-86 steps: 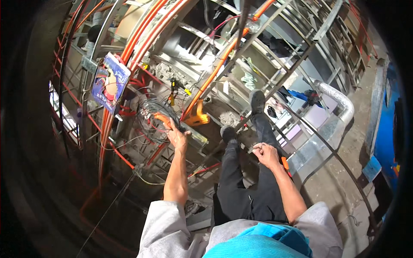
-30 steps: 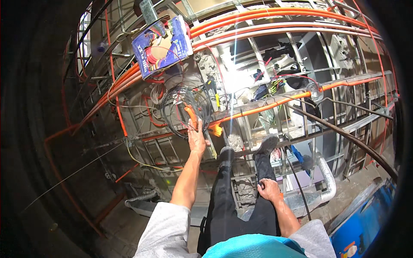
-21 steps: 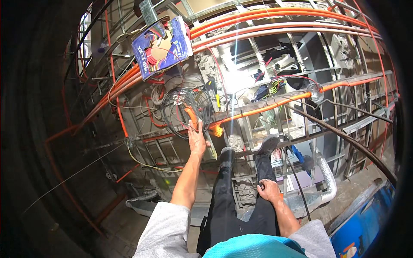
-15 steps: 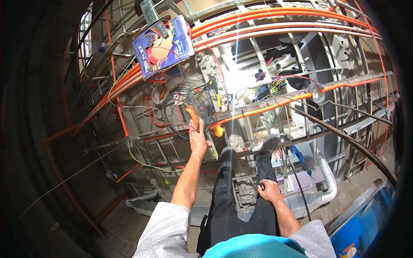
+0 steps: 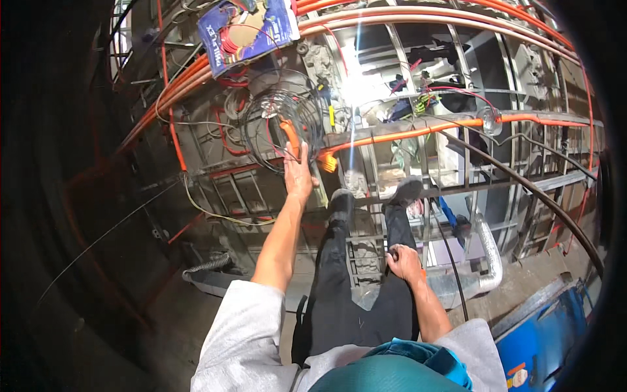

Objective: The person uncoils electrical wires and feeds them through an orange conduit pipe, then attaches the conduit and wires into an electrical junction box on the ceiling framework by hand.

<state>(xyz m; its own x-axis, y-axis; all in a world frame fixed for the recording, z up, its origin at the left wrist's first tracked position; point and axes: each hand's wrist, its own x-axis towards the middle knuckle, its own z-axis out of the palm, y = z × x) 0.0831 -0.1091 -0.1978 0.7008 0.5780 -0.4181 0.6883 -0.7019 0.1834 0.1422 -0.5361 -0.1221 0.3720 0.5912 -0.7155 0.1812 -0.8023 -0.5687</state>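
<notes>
Near the centre, my left hand (image 5: 297, 171) reaches up with its fingers around an orange tool-like object (image 5: 290, 136), inside a loose coil of black wire (image 5: 312, 121). Just right of it is a yellow-orange object (image 5: 328, 161), partly hidden. My right hand (image 5: 403, 261) is curled low over my right leg (image 5: 398, 232); whatever its fingers hold is hidden or too small to name. A blue cardboard wire box (image 5: 219, 55) with red wire showing hangs above the coil, and a yellow-and-black tool (image 5: 331, 114) lies right of the coil.
Metal ceiling framing (image 5: 519, 176) spreads under my feet, with bright gaps. Orange conduits (image 5: 398, 137) cross it, with a dark bar (image 5: 555, 209) at the right. Silver ducting (image 5: 490, 255) runs below that. A blue panel (image 5: 535, 340) stands at the lower right, and thin cables trail left.
The view has swung round since the oldest frame and lately tipped, so the scene sits higher. My left hand stays on the orange object; my right hand stays curled by my leg.
</notes>
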